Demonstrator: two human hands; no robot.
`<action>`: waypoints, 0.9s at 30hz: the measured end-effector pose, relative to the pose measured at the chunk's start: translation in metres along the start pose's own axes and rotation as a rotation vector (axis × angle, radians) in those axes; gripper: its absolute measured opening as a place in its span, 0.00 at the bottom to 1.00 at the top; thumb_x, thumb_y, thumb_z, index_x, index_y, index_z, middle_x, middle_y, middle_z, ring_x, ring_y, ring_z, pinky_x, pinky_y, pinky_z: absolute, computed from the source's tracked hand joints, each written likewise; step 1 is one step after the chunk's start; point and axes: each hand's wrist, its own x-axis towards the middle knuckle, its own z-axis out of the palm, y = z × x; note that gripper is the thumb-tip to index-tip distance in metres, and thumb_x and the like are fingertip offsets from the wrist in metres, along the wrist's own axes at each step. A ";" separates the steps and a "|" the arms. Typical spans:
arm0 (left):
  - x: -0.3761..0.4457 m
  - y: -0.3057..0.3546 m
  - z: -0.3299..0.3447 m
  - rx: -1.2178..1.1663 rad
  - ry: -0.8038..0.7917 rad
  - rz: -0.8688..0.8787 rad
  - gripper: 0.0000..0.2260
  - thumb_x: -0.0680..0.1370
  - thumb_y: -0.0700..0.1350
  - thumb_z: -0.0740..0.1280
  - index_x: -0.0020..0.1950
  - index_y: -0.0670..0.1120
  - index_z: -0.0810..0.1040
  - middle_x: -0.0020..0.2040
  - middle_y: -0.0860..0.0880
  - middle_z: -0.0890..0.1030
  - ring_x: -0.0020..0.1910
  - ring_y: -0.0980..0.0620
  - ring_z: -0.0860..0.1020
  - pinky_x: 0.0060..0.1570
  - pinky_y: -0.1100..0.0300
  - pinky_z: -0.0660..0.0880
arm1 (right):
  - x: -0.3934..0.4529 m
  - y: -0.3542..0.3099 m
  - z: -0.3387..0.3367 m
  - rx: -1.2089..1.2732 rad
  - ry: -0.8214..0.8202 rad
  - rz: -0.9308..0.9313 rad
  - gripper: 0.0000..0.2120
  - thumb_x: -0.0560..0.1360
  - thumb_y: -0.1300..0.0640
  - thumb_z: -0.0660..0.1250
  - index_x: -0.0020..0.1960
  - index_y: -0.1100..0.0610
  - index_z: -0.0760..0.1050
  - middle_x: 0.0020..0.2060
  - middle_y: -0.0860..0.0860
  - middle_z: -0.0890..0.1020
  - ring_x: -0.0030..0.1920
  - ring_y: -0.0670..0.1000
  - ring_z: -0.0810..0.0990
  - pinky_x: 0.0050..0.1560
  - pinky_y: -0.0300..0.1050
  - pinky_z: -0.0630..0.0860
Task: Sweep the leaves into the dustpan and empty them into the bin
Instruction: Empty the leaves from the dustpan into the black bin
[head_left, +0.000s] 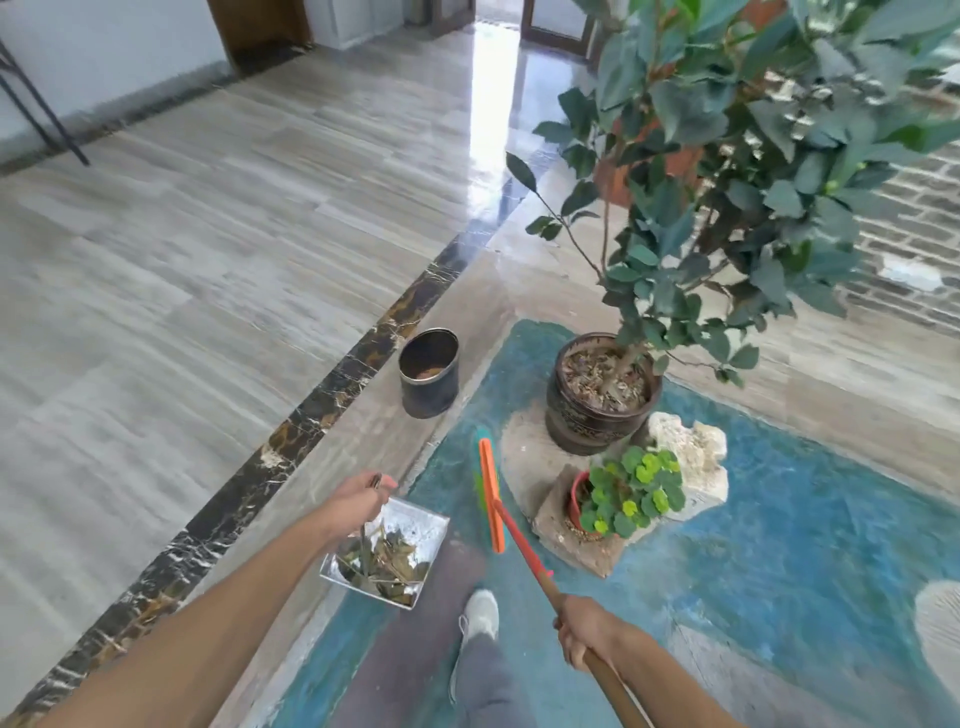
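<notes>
Both hands grip: left holds shiny dustpan of dry leaves, right the broom.

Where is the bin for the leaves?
The dark round bin stands on the floor in the middle of the head view, beside the marble strip, left of the big plant pot.

Open tiled floor lies left of the bin; nothing stands between bin and dustpan. To the right, the large pot, pale rocks, small potted plant and overhanging foliage block passage.
</notes>
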 end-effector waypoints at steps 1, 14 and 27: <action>0.011 0.005 -0.011 -0.055 0.021 -0.013 0.12 0.80 0.36 0.62 0.62 0.43 0.78 0.50 0.43 0.78 0.49 0.46 0.74 0.45 0.58 0.70 | 0.004 -0.023 -0.001 0.006 -0.024 -0.003 0.15 0.81 0.51 0.51 0.39 0.58 0.63 0.19 0.48 0.61 0.14 0.44 0.58 0.17 0.27 0.53; 0.098 0.097 -0.154 -0.221 0.179 0.092 0.15 0.77 0.30 0.66 0.63 0.37 0.79 0.62 0.44 0.81 0.60 0.49 0.78 0.64 0.53 0.73 | 0.003 -0.234 -0.001 -0.009 -0.060 -0.134 0.19 0.83 0.56 0.51 0.34 0.57 0.63 0.21 0.50 0.64 0.12 0.42 0.61 0.13 0.30 0.57; 0.223 0.200 -0.276 -0.523 0.208 0.425 0.20 0.67 0.64 0.77 0.51 0.51 0.87 0.48 0.46 0.83 0.27 0.54 0.62 0.30 0.64 0.69 | 0.019 -0.382 0.051 0.205 -0.009 -0.007 0.18 0.81 0.52 0.51 0.34 0.56 0.60 0.16 0.46 0.62 0.12 0.42 0.61 0.13 0.27 0.56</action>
